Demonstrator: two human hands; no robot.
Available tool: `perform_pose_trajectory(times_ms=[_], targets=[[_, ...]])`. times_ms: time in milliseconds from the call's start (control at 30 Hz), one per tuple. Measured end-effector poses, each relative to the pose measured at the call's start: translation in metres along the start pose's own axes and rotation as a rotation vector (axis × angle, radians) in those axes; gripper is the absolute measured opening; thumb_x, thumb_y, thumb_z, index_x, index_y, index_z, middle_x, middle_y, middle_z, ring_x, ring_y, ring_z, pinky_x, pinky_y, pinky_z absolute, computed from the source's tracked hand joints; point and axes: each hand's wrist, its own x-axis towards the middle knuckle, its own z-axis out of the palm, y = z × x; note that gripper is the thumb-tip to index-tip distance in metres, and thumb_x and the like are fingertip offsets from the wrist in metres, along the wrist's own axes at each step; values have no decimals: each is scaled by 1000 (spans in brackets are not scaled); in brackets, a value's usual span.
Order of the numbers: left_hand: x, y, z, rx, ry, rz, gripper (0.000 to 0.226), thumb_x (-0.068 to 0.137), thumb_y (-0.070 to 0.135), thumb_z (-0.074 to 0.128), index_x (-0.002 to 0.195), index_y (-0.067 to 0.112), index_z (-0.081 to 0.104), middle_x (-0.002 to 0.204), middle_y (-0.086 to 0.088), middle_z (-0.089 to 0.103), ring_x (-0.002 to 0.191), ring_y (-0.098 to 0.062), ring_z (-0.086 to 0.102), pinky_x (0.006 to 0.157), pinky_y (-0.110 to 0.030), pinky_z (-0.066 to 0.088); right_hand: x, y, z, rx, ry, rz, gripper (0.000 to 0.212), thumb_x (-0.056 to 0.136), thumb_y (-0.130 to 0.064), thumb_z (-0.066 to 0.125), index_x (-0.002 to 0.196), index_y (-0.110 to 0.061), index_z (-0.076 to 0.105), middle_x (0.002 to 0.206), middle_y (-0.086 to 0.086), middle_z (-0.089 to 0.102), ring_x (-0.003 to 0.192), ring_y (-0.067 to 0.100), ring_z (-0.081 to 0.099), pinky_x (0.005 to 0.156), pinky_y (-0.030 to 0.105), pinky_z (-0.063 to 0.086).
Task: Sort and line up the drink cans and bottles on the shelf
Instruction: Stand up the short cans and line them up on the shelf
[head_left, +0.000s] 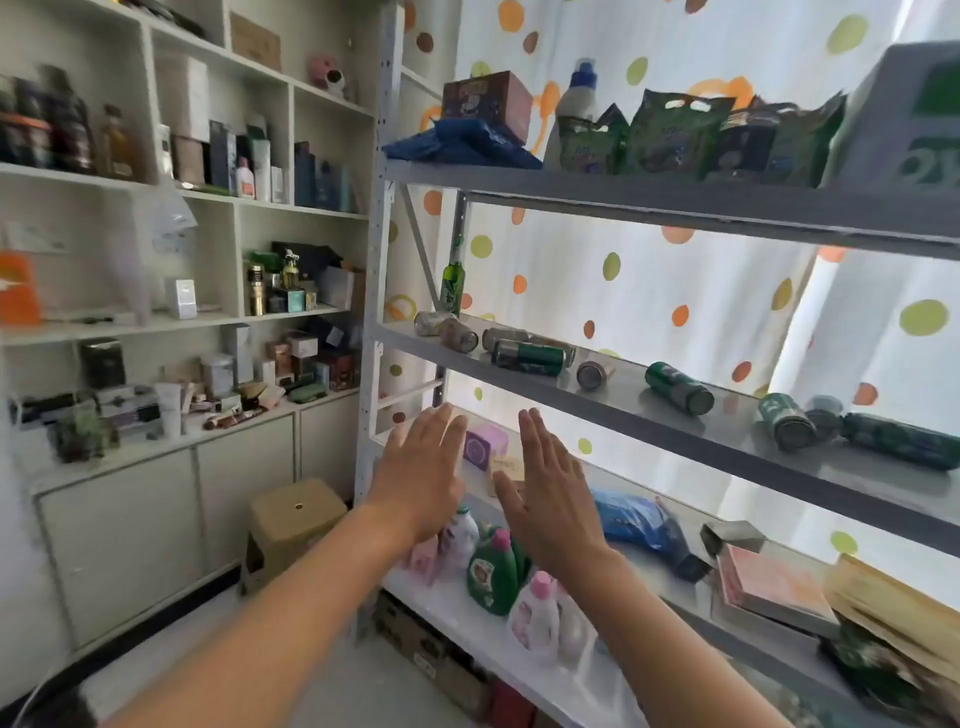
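Several drink cans lie on their sides along the grey metal shelf (675, 436): silver ones (457, 332) near the left end, a green can (527, 357), another green can (678, 387), and more green cans (787, 421) toward the right. One green glass bottle (452, 280) stands upright at the shelf's far left. A green bottle (901, 439) lies flat at the right. My left hand (421, 473) and my right hand (550, 493) are raised side by side below that shelf, palms flat, fingers spread, holding nothing.
The top shelf (675, 200) carries green pouches, a box and a white bottle. The lower shelf holds a purple box (485, 444), a blue bag, detergent bottles (493, 571) and books. A tan stool (293, 519) stands on the floor at left, beside white cabinets full of boxes.
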Motion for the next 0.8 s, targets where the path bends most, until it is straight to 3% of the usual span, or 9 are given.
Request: perform_pose_trajectory(times_ms=[167,467,600,800], targets=[[34,-34,22,194,-40,99,73,91,23,58,151,25,18,163,-4,6,150,-25,5,118,-47,12,48,4,32,56,-19,-21,69,104,-47,30,158,-23,-5,167,-4,-8,153,17,6,123,36,8],[127,-68,69,173,-5,-59,72,90,24,57,151,28,19,161,2,16,148,-19,13,118,-40,12,164,58,96,237,7,-110,69,103,-49,32,158,-23,-1,167,-1,3,152,19,11,120,33,10],[187,-81,73,232,-1,-117,69,93,25,51,153,27,18,162,1,12,149,-19,10,119,-40,11,231,85,108,309,28,-173,69,103,-48,35,157,-24,1,167,-1,10,151,20,17,121,38,17],[255,-102,81,253,67,-190,70,95,31,50,155,22,15,163,1,12,149,-19,11,118,-37,15,323,109,130,423,79,-160,66,100,-51,39,152,-36,2,164,-3,21,148,24,26,117,41,23]])
